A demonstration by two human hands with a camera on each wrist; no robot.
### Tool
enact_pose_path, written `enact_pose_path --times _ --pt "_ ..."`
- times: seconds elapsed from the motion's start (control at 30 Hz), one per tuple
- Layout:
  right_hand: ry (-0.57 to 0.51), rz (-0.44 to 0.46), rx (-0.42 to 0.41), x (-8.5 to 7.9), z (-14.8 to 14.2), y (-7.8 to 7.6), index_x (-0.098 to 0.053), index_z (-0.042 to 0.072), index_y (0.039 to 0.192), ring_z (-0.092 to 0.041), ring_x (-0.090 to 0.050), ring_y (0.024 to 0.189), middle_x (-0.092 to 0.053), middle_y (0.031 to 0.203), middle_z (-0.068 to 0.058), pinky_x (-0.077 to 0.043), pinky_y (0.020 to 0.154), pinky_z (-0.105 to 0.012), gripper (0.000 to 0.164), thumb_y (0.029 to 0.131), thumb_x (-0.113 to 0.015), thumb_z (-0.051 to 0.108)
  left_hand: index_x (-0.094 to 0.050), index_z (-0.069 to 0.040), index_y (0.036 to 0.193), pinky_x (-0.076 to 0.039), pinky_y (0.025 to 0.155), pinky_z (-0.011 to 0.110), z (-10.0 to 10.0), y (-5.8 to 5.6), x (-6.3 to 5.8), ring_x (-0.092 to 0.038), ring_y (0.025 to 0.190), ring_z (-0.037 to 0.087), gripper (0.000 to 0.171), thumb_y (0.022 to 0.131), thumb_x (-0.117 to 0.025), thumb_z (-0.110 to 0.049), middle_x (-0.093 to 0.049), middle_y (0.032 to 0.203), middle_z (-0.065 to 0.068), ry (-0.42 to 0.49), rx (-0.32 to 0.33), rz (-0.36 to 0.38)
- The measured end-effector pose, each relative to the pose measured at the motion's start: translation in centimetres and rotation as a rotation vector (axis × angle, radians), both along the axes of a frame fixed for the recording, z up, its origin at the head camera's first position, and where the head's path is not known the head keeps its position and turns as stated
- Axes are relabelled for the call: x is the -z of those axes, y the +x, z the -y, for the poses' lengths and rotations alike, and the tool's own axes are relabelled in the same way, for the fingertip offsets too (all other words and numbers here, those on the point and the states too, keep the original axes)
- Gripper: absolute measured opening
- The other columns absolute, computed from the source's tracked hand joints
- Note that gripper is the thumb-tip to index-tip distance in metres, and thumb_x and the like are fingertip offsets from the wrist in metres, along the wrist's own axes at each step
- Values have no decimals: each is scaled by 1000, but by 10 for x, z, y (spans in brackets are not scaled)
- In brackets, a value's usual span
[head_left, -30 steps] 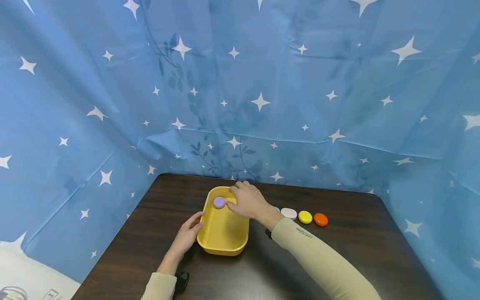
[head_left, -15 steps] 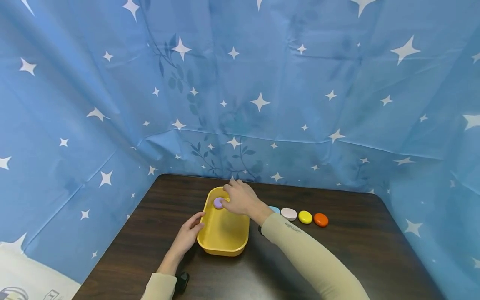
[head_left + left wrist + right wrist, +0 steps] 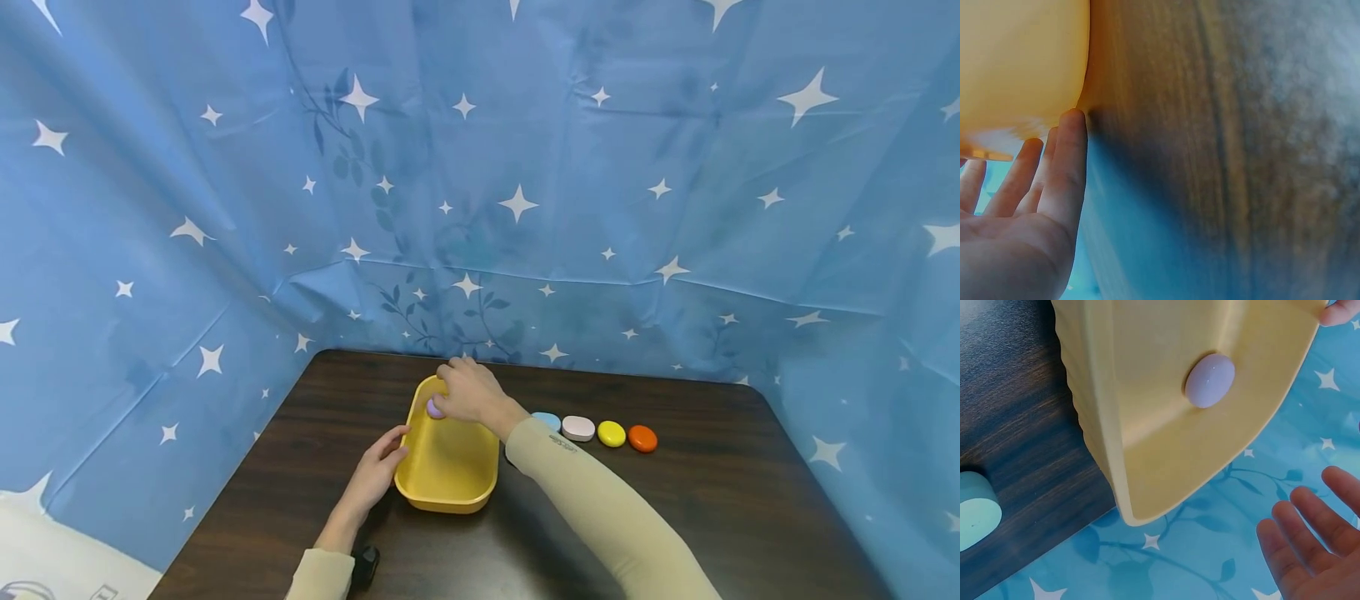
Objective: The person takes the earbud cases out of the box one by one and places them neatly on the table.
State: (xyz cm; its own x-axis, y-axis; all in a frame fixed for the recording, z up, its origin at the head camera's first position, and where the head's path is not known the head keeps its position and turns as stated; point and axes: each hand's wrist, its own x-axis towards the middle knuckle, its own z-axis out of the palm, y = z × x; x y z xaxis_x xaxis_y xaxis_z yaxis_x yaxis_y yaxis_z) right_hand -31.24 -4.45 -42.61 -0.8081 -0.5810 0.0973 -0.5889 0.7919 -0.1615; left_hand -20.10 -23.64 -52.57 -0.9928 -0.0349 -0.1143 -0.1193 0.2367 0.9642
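Note:
A yellow rectangular tub (image 3: 447,479) stands on the dark table. Inside, near its far left corner, lies a smooth lilac oval piece (image 3: 1210,380), which looks like a small soap. My left hand (image 3: 370,473) touches the tub's left side, fingers fairly straight along the outer wall in the left wrist view. Above the far part of the tub hovers my right hand (image 3: 470,392), partly covering the lilac piece in the head view. The right wrist view shows its fingers (image 3: 1310,537) spread and apart from the piece, with nothing held.
Right of the tub a row of similar smooth pieces lies on the table (image 3: 712,508): light blue (image 3: 546,420), pale pink (image 3: 578,428), yellow (image 3: 611,433) and orange (image 3: 642,438). A blue star-patterned curtain (image 3: 600,208) hangs behind and left of the table.
My right hand has moved left over the tub, toward the lilac piece, covering more of it and uncovering the light blue piece. The left hand and tub stay in place.

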Motion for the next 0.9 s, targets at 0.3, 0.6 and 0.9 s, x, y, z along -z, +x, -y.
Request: enact_pose_path --times 0.3,0.6,0.9 --pt "-5 17 14 7 14 -11 -65 10 131 -32 -57 124 -64 127 -9 -36 115 -46 45 99 -56 40 -50 -13 149 -56 86 43 0 2 -2 -61 116 33 42 107 -52 -18 -52 145 23 6 -5 8" --pt "-20 115 61 19 21 -9 -63 12 136 -27 -57 115 -62 130 -7 -49 101 -43 49 98 -54 41 -50 -13 149 -57 79 39 0 3 2 -64 107 28 43 107 -52 -19 -58 137 21 -5 4 16" --pt "-29 133 95 33 27 -15 -63 12 135 -25 -56 113 -62 130 -6 -49 101 -42 46 98 -56 39 -48 -5 149 -56 82 43 -6 8 -16 -62 111 37 43 107 -50 -12 -56 137 27 15 11 18"
